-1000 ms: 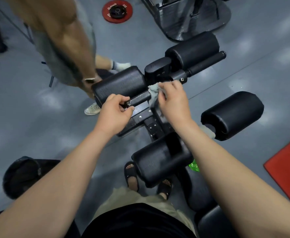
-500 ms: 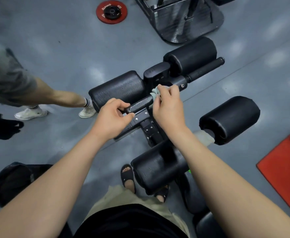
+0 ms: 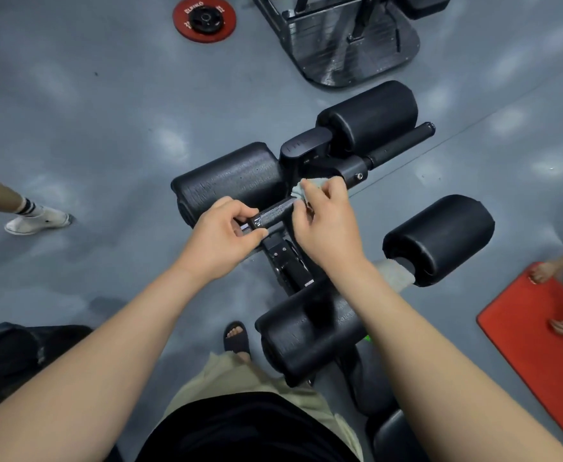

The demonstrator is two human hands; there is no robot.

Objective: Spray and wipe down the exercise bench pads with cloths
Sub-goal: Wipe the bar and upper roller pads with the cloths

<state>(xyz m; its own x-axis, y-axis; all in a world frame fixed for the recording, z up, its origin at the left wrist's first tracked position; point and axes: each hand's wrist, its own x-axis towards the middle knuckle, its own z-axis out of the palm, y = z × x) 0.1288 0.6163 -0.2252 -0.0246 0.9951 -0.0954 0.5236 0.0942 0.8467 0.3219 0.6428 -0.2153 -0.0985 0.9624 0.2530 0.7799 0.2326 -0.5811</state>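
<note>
Though left hand (image 3: 222, 240), right hand (image 3: 326, 225), cloth (image 3: 298, 191) on handle (image 3: 275, 213), open floor (image 3: 107, 128) leftward.

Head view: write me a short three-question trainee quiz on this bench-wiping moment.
1. True or false: the right hand holds a cloth against the black handle bar.
2. The left hand grips: A the handle bar's end; B a spray bottle; C a dumbbell.
3. Fill in: the weight plate on the floor is ___.
Key: 1 true; 2 A; 3 red.
</note>
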